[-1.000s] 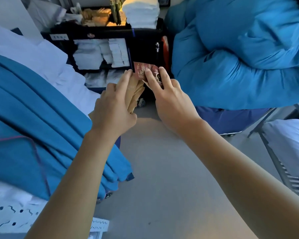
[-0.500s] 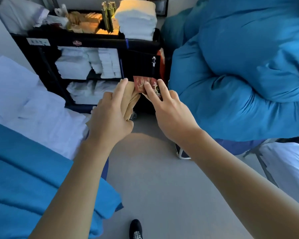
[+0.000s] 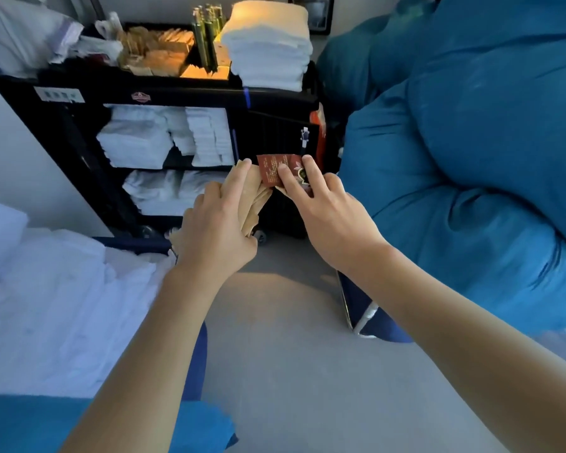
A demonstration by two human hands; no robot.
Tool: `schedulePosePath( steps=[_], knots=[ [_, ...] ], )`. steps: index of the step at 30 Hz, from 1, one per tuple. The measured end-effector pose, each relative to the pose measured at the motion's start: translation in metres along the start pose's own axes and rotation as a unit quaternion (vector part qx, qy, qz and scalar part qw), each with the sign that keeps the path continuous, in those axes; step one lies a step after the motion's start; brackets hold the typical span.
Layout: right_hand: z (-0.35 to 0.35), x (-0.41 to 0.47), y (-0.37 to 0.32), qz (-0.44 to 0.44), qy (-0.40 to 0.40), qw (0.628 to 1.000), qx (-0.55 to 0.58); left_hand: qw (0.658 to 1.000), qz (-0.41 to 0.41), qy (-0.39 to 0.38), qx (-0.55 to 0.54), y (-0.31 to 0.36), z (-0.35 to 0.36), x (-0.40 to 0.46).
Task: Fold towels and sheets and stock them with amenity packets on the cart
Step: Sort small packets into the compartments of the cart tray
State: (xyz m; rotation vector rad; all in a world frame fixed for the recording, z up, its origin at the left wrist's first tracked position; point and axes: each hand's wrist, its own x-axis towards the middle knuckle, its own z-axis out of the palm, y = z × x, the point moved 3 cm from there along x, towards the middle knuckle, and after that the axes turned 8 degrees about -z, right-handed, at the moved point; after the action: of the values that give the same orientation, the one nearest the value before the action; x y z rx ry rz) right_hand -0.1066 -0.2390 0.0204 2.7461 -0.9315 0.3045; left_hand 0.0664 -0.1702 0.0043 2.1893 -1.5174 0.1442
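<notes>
Counts, head view. Hands: two — left hand (image 3: 216, 233), right hand (image 3: 324, 207). Red packet (image 3: 270, 168): one, at the right hand's fingertips. Tan packets (image 3: 250, 199): a fanned bunch in the left hand, several edges showing; exact number cannot be told. Cart (image 3: 190, 96): one, black. Towel stack (image 3: 268, 50) on the cart top: one. Shelves with folded white linen (image 3: 134, 142): two levels visible — upper level holds about three piles, lower level unclear. Green tubes (image 3: 206, 37) standing on top: several, not separable. Large blue bundles (image 3: 471, 158): at least two.
</notes>
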Motion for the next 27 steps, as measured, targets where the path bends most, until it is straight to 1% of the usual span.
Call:
schedulePosePath(
  steps=[5, 10, 15, 20, 27],
  knots=[
    [0.029, 0.052, 0.05, -0.005, 0.002, 1.0, 0.029, 1.0, -0.018, -0.003, 0.006, 0.01, 0.034, 0.062],
    [0.049, 0.098, 0.114, -0.002, 0.005, 0.997, 0.079, 0.999, -0.035, -0.013, -0.015, 0.036, 0.062, 0.124],
    [0.063, 0.137, 0.163, -0.027, 0.022, 0.99, 0.134, 0.997, -0.061, -0.009, -0.036, 0.06, 0.081, 0.176],
    [0.073, 0.171, 0.192, -0.047, 0.044, 0.984, 0.165, 0.997, -0.075, -0.001, -0.028, 0.071, 0.092, 0.213],
    [0.097, 0.221, 0.204, -0.06, 0.046, 0.975, 0.208, 0.996, -0.089, 0.004, 0.0, 0.051, 0.106, 0.262]
  ],
)
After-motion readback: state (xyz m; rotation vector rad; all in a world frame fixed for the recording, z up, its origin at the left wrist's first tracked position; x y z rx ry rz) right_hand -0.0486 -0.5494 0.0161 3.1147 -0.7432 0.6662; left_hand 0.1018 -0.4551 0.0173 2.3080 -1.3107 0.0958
